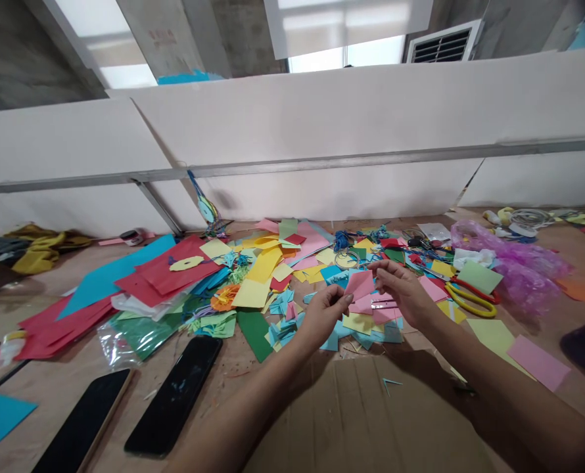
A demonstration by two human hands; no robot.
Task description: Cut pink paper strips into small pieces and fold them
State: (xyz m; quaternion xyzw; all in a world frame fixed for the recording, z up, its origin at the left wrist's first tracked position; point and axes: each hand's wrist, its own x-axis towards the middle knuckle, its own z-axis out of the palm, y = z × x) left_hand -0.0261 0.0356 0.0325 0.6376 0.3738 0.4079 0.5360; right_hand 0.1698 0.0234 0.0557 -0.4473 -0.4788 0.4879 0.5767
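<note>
Pink and thin, a small folded square of paper is held up between both hands, above a litter of flat coloured paper scraps. Its lower edge is pinched by the curled fingers of the left hand. Its upper corner seems to be gripped by the right hand, fingertips closed. Creased brown cardboard lies beneath the wrists, and yellow-and-red-handled scissors lie just beside the right hand.

Two hands are holding one small pink paper over a messy table. The left hand is pinching its bottom edge, and the right hand is pinching its top corner. Colored paper scraps are lying all around. Two dark phones are lying near a brown cardboard sheet.
</note>
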